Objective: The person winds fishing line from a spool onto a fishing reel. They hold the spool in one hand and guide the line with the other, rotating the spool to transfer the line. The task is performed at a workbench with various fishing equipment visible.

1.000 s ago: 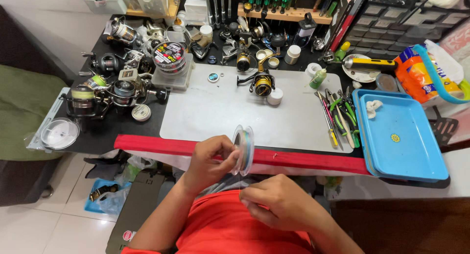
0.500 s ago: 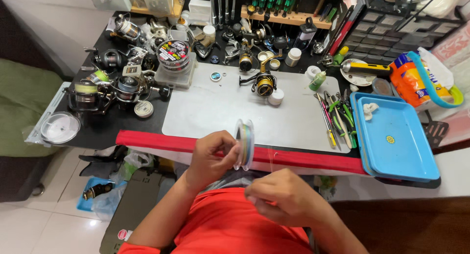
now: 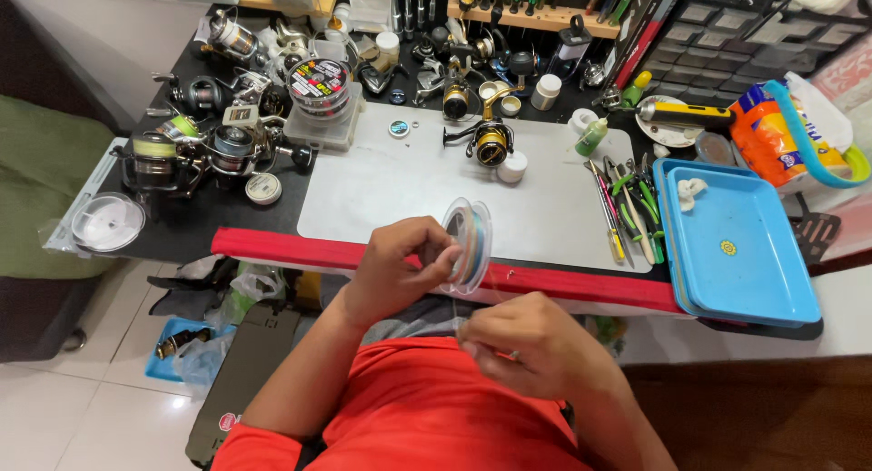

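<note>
Nearest, right hand (image 3: pixel 522 344) curled narrow over the lap, fingertips pinched; thin line there too fine to confirm. Just beyond, left hand (image 3: pixel 395 267) gripping a clear spool of multicoloured fishing line (image 3: pixel 470 245), held upright on edge above the red table edge (image 3: pixel 291 250). Farther on, grey work mat (image 3: pixel 409 198), with a black-and-gold spinning reel (image 3: pixel 489 144) at its far side. Right, blue tray (image 3: pixel 740 289) beside pliers and hand tools (image 3: pixel 629 208). Left, cluster of reels (image 3: pixel 195 148).
</note>
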